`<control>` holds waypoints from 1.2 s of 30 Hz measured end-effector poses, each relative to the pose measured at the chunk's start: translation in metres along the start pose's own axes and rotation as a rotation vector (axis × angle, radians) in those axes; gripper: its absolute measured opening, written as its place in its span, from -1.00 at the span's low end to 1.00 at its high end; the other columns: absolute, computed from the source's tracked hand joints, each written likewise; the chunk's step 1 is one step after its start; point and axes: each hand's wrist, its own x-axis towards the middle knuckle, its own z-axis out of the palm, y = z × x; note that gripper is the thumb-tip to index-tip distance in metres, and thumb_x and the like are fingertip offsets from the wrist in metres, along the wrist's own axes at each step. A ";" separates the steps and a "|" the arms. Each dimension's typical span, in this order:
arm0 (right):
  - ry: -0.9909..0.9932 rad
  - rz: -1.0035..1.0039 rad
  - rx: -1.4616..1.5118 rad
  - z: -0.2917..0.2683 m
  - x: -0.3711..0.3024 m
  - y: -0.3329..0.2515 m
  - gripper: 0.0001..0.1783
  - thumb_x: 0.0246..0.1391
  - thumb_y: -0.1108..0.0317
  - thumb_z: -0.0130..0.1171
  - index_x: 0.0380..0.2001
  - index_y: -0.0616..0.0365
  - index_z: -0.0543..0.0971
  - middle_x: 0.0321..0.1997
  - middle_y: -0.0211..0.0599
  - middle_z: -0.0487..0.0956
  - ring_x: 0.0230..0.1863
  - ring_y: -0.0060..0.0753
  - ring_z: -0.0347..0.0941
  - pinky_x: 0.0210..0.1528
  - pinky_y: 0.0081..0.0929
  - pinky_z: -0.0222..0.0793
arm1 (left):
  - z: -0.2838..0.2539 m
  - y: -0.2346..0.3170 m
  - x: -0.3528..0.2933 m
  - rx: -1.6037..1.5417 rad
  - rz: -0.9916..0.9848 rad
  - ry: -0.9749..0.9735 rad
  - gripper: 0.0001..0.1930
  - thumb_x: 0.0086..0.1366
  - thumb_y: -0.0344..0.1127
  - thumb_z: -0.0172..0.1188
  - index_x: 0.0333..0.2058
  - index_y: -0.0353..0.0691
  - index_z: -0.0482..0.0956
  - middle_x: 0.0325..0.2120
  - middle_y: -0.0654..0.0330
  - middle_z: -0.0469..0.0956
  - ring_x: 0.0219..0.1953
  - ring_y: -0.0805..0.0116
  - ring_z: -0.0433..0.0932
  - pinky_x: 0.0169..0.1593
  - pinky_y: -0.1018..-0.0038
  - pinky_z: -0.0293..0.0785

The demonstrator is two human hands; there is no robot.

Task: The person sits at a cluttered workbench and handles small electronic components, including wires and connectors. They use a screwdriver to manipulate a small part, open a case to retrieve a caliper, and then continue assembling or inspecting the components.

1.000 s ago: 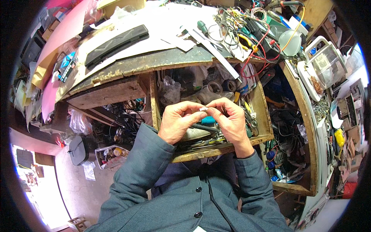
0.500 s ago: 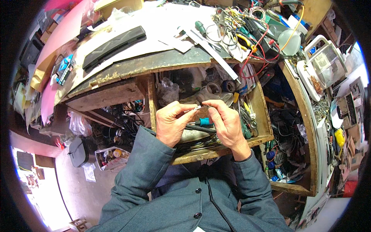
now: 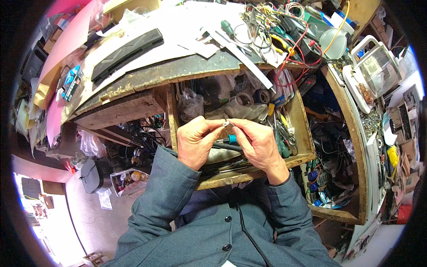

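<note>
Above an open wooden drawer, both hands meet at their fingertips. A small whitish piece sits between them, too small to name. My left hand is closed, pinching this piece with thumb and forefinger. From the other side, my right hand has its thumb and forefinger pressed together against the piece; whatever else they hold is hidden. Just below the fingers, a tool with a teal handle lies in the drawer, partly covered by the right hand.
Rolls of tape and a clear plastic bag fill the drawer's back. On the bench beyond lie a long black case, a white strip and tangled red leads. A second wooden drawer with cables stands at right.
My right hand has moved left, bringing its fingertips against the small whitish piece. The left hand stays in nearly the same place, and the whole view has shifted slightly.
</note>
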 end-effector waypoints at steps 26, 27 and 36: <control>0.019 0.143 0.067 0.004 -0.001 -0.006 -0.85 0.30 0.44 0.14 -0.18 0.27 0.63 -0.47 -0.12 0.60 -0.46 -0.32 0.57 -0.41 -0.42 0.45 | 0.005 0.001 -0.002 0.053 -0.037 -0.038 -0.87 0.20 -0.45 0.40 -0.25 -0.25 0.78 -0.55 0.26 0.60 -0.51 0.56 0.48 -0.43 0.58 0.35; 0.028 0.140 0.084 0.007 -0.002 -0.003 -0.85 0.31 0.43 0.14 -0.17 0.25 0.63 -0.55 -0.26 0.55 -0.53 -0.49 0.47 -0.47 -0.49 0.39 | 0.005 0.001 -0.002 0.050 -0.034 -0.032 -0.87 0.20 -0.45 0.41 -0.25 -0.25 0.78 -0.55 0.26 0.60 -0.51 0.57 0.48 -0.43 0.59 0.34; 0.099 0.213 0.178 0.008 0.002 -0.007 -0.85 0.29 0.40 0.18 -0.19 0.28 0.59 -0.44 -0.05 0.64 -0.44 -0.35 0.61 -0.39 -0.40 0.47 | 0.005 -0.006 -0.002 0.055 -0.041 -0.007 -0.86 0.19 -0.46 0.41 -0.25 -0.25 0.77 -0.53 0.24 0.61 -0.49 0.55 0.52 -0.42 0.57 0.39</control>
